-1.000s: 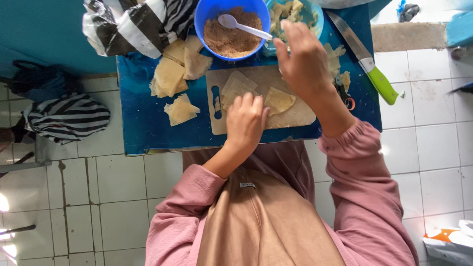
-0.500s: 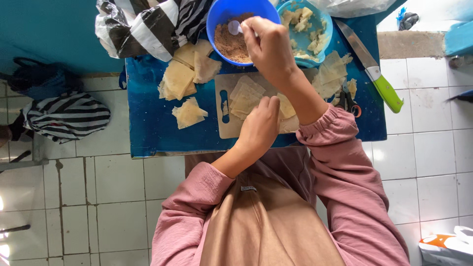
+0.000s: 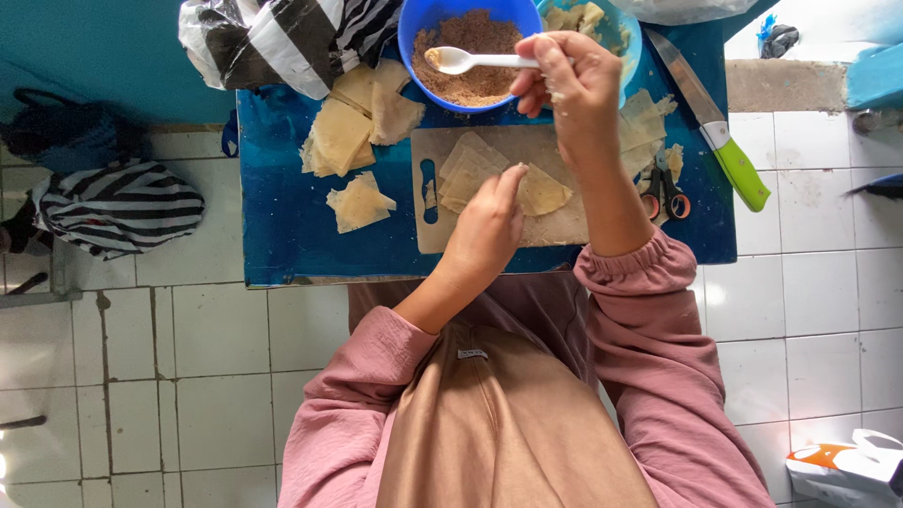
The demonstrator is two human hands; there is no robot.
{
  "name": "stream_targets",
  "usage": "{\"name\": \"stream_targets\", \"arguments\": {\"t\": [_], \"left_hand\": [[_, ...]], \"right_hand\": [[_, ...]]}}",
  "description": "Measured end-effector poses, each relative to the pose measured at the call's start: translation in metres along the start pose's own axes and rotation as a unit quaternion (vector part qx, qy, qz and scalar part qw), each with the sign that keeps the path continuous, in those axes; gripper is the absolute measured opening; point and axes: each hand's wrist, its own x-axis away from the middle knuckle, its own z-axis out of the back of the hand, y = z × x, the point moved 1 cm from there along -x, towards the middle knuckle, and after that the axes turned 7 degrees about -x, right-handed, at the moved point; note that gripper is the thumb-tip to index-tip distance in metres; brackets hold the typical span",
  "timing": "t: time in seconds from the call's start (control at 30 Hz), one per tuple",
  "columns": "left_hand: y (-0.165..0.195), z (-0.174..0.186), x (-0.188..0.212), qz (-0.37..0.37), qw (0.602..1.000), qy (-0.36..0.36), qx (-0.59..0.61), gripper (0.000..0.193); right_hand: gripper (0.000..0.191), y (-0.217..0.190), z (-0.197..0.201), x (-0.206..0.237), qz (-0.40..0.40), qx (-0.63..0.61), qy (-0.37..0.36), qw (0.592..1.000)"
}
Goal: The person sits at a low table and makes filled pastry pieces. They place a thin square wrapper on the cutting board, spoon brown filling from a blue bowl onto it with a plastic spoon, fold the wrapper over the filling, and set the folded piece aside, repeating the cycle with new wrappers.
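The right hand [image 3: 574, 80] is raised over the far edge of the blue table [image 3: 282, 235], its fingers pinched together on the handle of a white spoon [image 3: 475, 61]. The spoon lies level, its long axis running along the table's far edge, bowl end pointing toward the left side and carrying a little brown filling. The bowl end hangs over the blue bowl [image 3: 414, 38], which holds brown crumbly filling and sits at the far edge. The left hand [image 3: 489, 226] rests on the cutting board [image 3: 433, 160], fingers straight and held together, pressing on a thin pale wrapper [image 3: 470, 169] laid flat at the board's centre. A folded triangular wrapper lies just beside the fingertips. A loose pile of wrappers [image 3: 353, 127] sits left of the board. A green-handled knife [image 3: 720, 132] lies diagonally at the right edge, blade toward the far corner. Small scissors [image 3: 663, 188] lie between knife and board. A striped bag [image 3: 282, 38] occupies the far left corner.
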Motion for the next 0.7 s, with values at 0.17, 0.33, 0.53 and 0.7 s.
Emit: {"name": "stream_targets", "arguments": {"t": [0.17, 0.33, 0.53, 0.7], "left_hand": [[-0.004, 0.004, 0.001, -0.014, 0.999, 0.039, 0.03, 0.059], [-0.006, 0.006, 0.002, 0.022, 0.999, 0.02, 0.041, 0.061], [-0.005, 0.007, 0.002, 0.064, 0.995, 0.008, 0.07, 0.059], [-0.004, 0.007, -0.001, 0.028, 0.998, 0.026, 0.053, 0.063]], "right_hand": [[0.024, -0.02, 0.039, 0.053, -0.021, -0.001, 0.045, 0.999], [0.025, -0.034, 0.072, 0.124, -0.047, 0.089, 0.079, 0.992], [0.022, -0.041, 0.076, 0.168, -0.012, 0.248, 0.011, 0.969], [0.018, -0.058, 0.058, 0.172, 0.18, 0.441, -0.141, 0.868]]}}
